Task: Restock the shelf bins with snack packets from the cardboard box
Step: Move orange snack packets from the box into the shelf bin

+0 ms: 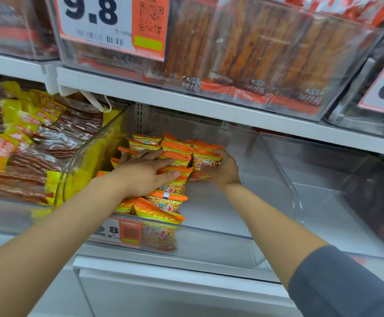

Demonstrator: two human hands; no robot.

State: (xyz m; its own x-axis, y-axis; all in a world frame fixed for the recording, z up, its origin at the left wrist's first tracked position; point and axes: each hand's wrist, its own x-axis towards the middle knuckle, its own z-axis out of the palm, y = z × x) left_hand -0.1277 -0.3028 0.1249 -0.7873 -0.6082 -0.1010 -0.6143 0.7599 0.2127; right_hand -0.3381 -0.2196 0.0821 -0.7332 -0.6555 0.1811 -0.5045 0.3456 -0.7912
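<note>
At lower right a grey sleeve covers the right forearm; beyond it the clear shelf bin bears on its front wall an orange-and-white price tag showing "2.8". In the bin's left half, orange-and-yellow snack packets printed with red characters stand on edge in a row running front to back, crimped seams up. The left hand lies flat on them, fingers straight, while the right hand curls its fingers round the rear packet, upright with its printed face toward the camera. At upper left, a price card on the higher shelf reads "9.8".
</note>
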